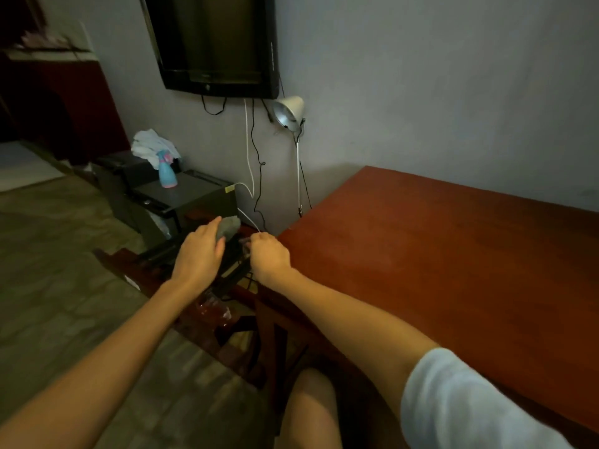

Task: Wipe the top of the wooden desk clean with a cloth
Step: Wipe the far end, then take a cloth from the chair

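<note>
The wooden desk [437, 254] has a red-brown top and fills the right side, against the wall. My left hand [199, 254] reaches past the desk's left end, and its fingers and thumb close around a crumpled grey cloth [229, 225]. Beside it, at the desk's left corner, my right hand [269, 256] is curled into a fist on a black object [235, 257] that hangs between the two hands. What the black object is cannot be made out.
A dark printer [181, 196] stands left of the desk with a blue spray bottle [167, 171] and white cloths [152, 144] on it. A white clamp lamp [288, 113], cables and a wall television [217, 43] are behind. A low wooden frame [207, 322] lies below my arms.
</note>
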`<control>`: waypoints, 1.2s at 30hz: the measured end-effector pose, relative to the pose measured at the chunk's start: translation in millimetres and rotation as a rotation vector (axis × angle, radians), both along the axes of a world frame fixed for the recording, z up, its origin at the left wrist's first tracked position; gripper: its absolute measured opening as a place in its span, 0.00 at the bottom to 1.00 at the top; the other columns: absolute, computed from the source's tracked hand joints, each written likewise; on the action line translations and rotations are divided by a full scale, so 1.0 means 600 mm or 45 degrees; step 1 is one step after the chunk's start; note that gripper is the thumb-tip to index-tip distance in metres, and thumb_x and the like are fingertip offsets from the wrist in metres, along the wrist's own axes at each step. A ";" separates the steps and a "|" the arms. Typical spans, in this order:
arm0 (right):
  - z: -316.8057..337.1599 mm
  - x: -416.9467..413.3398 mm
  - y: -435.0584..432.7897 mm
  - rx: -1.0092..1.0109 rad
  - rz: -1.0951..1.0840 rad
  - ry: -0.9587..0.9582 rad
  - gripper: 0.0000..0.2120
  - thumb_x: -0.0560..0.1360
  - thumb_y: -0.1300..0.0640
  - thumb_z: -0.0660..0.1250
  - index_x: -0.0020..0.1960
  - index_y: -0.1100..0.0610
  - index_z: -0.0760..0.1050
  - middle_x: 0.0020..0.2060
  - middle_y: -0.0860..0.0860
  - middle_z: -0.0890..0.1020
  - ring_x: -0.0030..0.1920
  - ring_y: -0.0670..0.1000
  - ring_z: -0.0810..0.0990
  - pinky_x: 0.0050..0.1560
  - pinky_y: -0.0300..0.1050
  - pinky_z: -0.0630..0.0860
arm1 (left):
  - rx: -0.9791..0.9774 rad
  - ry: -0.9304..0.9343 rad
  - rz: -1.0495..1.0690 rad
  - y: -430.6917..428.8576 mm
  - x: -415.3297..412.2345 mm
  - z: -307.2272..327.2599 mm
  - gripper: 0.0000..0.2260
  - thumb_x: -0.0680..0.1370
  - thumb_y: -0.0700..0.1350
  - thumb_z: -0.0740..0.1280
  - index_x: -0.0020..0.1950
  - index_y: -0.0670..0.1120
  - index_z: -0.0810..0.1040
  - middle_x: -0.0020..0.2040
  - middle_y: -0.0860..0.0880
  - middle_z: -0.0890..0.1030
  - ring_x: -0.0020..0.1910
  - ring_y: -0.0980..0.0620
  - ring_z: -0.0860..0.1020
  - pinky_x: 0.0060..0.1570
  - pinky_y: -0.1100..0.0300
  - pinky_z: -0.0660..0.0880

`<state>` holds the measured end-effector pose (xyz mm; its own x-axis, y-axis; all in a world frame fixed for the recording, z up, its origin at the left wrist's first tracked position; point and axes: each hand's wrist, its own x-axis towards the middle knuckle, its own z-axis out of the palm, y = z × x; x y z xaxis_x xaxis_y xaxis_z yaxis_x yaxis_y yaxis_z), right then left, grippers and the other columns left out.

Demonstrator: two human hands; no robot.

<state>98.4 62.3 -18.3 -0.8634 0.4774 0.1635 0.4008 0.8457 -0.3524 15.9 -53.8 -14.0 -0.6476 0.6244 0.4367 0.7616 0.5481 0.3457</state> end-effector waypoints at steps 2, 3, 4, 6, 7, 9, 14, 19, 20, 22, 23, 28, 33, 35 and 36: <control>0.019 0.038 0.049 -0.038 -0.083 0.149 0.11 0.80 0.59 0.58 0.60 0.59 0.73 0.59 0.56 0.75 0.60 0.56 0.74 0.55 0.47 0.71 | -0.004 -0.031 -0.044 0.007 0.010 -0.004 0.22 0.81 0.41 0.61 0.74 0.42 0.64 0.65 0.40 0.75 0.61 0.43 0.74 0.60 0.49 0.72; 0.029 0.067 0.083 -0.041 -0.149 0.213 0.12 0.81 0.57 0.56 0.60 0.59 0.73 0.59 0.56 0.76 0.60 0.57 0.75 0.55 0.47 0.71 | -0.006 -0.037 -0.075 0.016 0.017 -0.006 0.22 0.81 0.41 0.61 0.75 0.42 0.64 0.65 0.40 0.74 0.61 0.43 0.74 0.61 0.49 0.72; 0.035 0.103 0.122 -0.028 -0.227 0.264 0.14 0.81 0.56 0.55 0.62 0.58 0.73 0.60 0.57 0.75 0.61 0.57 0.74 0.57 0.47 0.71 | -0.009 -0.037 -0.105 0.028 0.024 -0.008 0.22 0.81 0.42 0.61 0.75 0.42 0.64 0.66 0.40 0.74 0.62 0.42 0.73 0.61 0.48 0.72; 0.037 0.204 0.204 0.056 -0.403 0.299 0.16 0.81 0.56 0.55 0.66 0.56 0.72 0.64 0.56 0.74 0.66 0.56 0.72 0.63 0.48 0.69 | -0.025 -0.029 -0.150 0.057 0.036 -0.015 0.22 0.81 0.43 0.60 0.75 0.42 0.64 0.66 0.40 0.73 0.62 0.41 0.73 0.61 0.48 0.72; 0.033 0.263 0.240 0.118 -0.508 0.272 0.17 0.81 0.56 0.56 0.68 0.55 0.71 0.66 0.56 0.73 0.67 0.56 0.71 0.65 0.48 0.67 | -0.038 -0.028 -0.167 0.071 0.041 -0.018 0.22 0.81 0.44 0.60 0.75 0.42 0.63 0.67 0.41 0.73 0.62 0.41 0.72 0.60 0.47 0.71; 0.018 0.391 0.297 0.167 -0.746 0.192 0.18 0.80 0.56 0.58 0.69 0.56 0.69 0.67 0.57 0.72 0.69 0.57 0.69 0.68 0.51 0.67 | -0.067 -0.048 -0.189 0.095 0.049 -0.027 0.22 0.81 0.45 0.60 0.75 0.43 0.63 0.67 0.41 0.73 0.63 0.40 0.71 0.61 0.47 0.71; -0.043 0.564 0.330 0.028 -1.181 -0.051 0.22 0.83 0.54 0.48 0.73 0.62 0.62 0.73 0.61 0.63 0.75 0.59 0.57 0.76 0.55 0.53 | -0.130 -0.072 -0.181 0.124 0.055 -0.047 0.23 0.81 0.48 0.59 0.75 0.44 0.63 0.68 0.43 0.73 0.64 0.41 0.71 0.62 0.46 0.70; -0.051 0.393 0.288 0.059 -1.029 -0.073 0.23 0.82 0.53 0.50 0.73 0.64 0.59 0.73 0.63 0.60 0.74 0.61 0.56 0.74 0.54 0.54 | -0.103 -0.091 -0.125 0.117 0.044 -0.045 0.23 0.81 0.48 0.59 0.75 0.43 0.64 0.68 0.43 0.72 0.64 0.41 0.70 0.62 0.47 0.70; -0.054 0.336 0.268 0.054 -0.951 -0.062 0.24 0.82 0.53 0.49 0.74 0.64 0.57 0.74 0.63 0.58 0.75 0.61 0.54 0.75 0.52 0.52 | -0.090 -0.094 -0.109 0.113 0.042 -0.045 0.22 0.81 0.48 0.60 0.75 0.43 0.64 0.68 0.43 0.72 0.65 0.41 0.70 0.62 0.47 0.70; -0.052 0.226 0.226 0.032 -0.832 -0.051 0.24 0.83 0.54 0.46 0.76 0.64 0.52 0.76 0.62 0.52 0.77 0.59 0.48 0.75 0.50 0.47 | -0.069 -0.097 -0.088 0.103 0.038 -0.049 0.22 0.81 0.47 0.60 0.75 0.43 0.64 0.68 0.43 0.72 0.65 0.41 0.69 0.62 0.48 0.69; -0.049 0.176 0.208 0.034 -0.782 -0.064 0.25 0.83 0.54 0.45 0.76 0.64 0.50 0.77 0.61 0.49 0.77 0.59 0.46 0.76 0.50 0.46 | -0.058 -0.105 -0.078 0.099 0.036 -0.052 0.22 0.81 0.47 0.60 0.75 0.43 0.65 0.68 0.43 0.72 0.65 0.42 0.69 0.62 0.48 0.69; -0.035 -0.002 0.128 0.071 -0.490 -0.110 0.24 0.83 0.56 0.45 0.77 0.64 0.48 0.77 0.61 0.48 0.77 0.58 0.45 0.77 0.51 0.46 | -0.060 -0.141 -0.041 0.091 0.026 -0.062 0.23 0.81 0.47 0.60 0.75 0.44 0.63 0.70 0.44 0.71 0.67 0.42 0.68 0.63 0.48 0.67; -0.025 -0.044 0.094 -0.058 -0.029 -0.037 0.23 0.79 0.62 0.56 0.73 0.63 0.60 0.74 0.58 0.61 0.75 0.55 0.57 0.75 0.46 0.53 | -0.077 -0.132 0.016 0.099 0.019 -0.050 0.23 0.81 0.47 0.60 0.76 0.43 0.63 0.70 0.43 0.70 0.67 0.42 0.67 0.63 0.49 0.67; -0.011 -0.023 0.110 -0.163 0.065 0.060 0.21 0.80 0.62 0.56 0.72 0.61 0.63 0.73 0.57 0.65 0.73 0.55 0.63 0.72 0.45 0.59 | -0.050 -0.129 0.011 0.107 0.022 -0.046 0.23 0.81 0.46 0.60 0.76 0.42 0.62 0.69 0.42 0.71 0.66 0.41 0.68 0.63 0.49 0.67; -0.004 -0.009 0.123 -0.188 0.073 0.136 0.19 0.81 0.61 0.55 0.72 0.60 0.64 0.72 0.57 0.67 0.72 0.55 0.64 0.70 0.45 0.60 | -0.028 -0.130 0.002 0.109 0.023 -0.044 0.23 0.81 0.46 0.60 0.76 0.42 0.62 0.69 0.42 0.71 0.66 0.41 0.68 0.63 0.49 0.67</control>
<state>92.9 135.8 -20.7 -0.8712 0.4537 0.1877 0.3074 0.8021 -0.5121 29.7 11.8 -40.7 -0.6890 0.6321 0.3546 0.7222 0.5573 0.4097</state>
